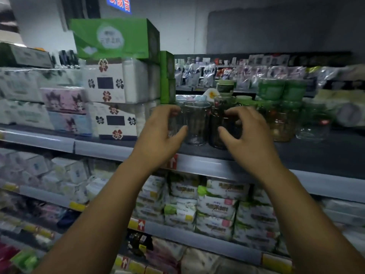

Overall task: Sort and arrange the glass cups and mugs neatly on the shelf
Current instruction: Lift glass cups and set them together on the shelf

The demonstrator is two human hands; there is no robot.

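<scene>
One view is available, the head view; we report from it alone.

1. Hands. Our left hand [164, 133] is curled around the left glass cup [174, 123], fingers over its far side and thumb on the near side. Our right hand [246, 133] is curled the same way around the dark glass cup [217, 129]. Blur prevents us from confirming how firm either grasp is.

2. Task items. Both cups stand on the shelf [316, 155] near its front edge. The middle glass cup [195, 123] stands between them, just beside each.

3. Progress. We judge the task to be in its early to middle part: three cups form a rough front row, while the glass jars with green lids [282, 123] to the right stand crowded and uneven. Those remain to be sorted.

4. Surroundings. Stacked tissue packs [110, 119] border the cups on the left and limit leftward travel. A green box [110, 38] sits on top of them. Further packaged goods [215, 208] fill the lower shelves.
</scene>
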